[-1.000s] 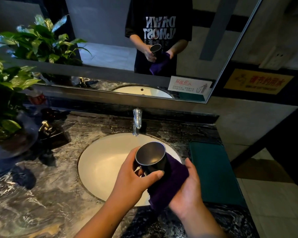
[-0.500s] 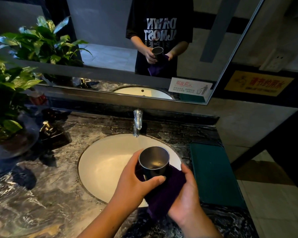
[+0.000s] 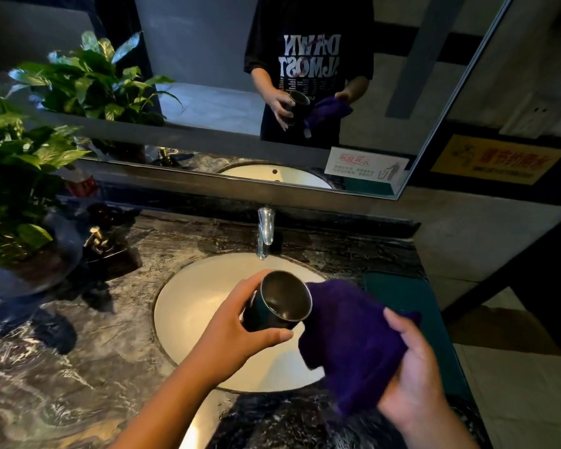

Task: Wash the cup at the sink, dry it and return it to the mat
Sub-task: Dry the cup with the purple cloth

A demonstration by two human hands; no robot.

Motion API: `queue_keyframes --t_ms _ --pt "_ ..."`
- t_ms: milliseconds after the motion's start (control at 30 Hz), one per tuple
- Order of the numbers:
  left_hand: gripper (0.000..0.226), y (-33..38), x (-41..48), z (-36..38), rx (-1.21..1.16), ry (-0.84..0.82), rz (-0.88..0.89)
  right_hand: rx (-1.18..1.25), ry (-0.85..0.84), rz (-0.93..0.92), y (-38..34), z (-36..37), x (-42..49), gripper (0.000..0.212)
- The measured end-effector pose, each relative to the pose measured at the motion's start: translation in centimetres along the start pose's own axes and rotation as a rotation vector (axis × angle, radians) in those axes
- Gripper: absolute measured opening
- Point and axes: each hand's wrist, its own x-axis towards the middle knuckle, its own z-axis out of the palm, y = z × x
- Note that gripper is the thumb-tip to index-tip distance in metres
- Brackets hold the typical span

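A dark metal cup [image 3: 280,301] is held over the white sink basin [image 3: 201,306], tilted so its mouth faces up and to the right. My left hand [image 3: 240,328] grips it round the body, thumb in front. My right hand [image 3: 413,374] holds a purple cloth [image 3: 350,341] just right of the cup; the cloth's upper edge sits beside the rim. A dark green mat [image 3: 408,296] lies on the counter right of the sink, partly hidden by the cloth and my right hand.
A chrome tap [image 3: 265,233] stands behind the basin, with no water running. A potted plant [image 3: 17,176] and a dark soap dispenser [image 3: 106,247] stand on the marble counter at left. A mirror spans the wall. The counter ends just right of the mat.
The cup has tilted toward the right and come out of the cloth. My right hand has pulled the cloth out from under the cup to its right side.
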Motion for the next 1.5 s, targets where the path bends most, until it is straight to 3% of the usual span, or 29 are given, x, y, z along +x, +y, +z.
queue_keyframes --t_ms 100,267,400,600,700,900,1267,1500 --pt "0.081 0.0 0.1 -0.7 -0.007 -0.065 -0.06 -0.061 -0.003 -0.099 -2.1 1.0 0.0 0.062" --pt "0.079 0.6 0.7 -1.9 -0.02 -0.13 -0.095 -0.297 -0.148 -0.136 -2.2 3.8 0.2 0.064" --pt "0.06 1.2 1.1 -2.4 -0.128 -0.045 -0.078 -0.412 -0.108 -0.124 -0.8 4.9 1.3 0.043" --pt "0.048 2.9 2.0 -2.7 -0.291 0.148 -0.086 -0.497 -0.097 -0.084 0.6 5.8 3.3 0.058" --pt "0.04 4.8 2.8 -2.4 -0.24 0.113 -0.035 -0.503 -0.12 -0.077 1.2 6.5 4.2 0.038" --pt "0.004 8.3 4.8 -1.7 -0.043 0.162 0.096 -0.366 -0.086 -0.026 0.9 7.6 5.0 0.049" --pt "0.032 15.5 8.3 -0.7 0.327 0.136 0.427 -0.09 -0.03 -0.199 -1.8 10.7 5.2 0.074" --pt "0.044 13.8 8.8 0.6 0.396 0.305 0.549 -0.071 -0.04 -0.126 -2.7 10.9 5.3 0.045"
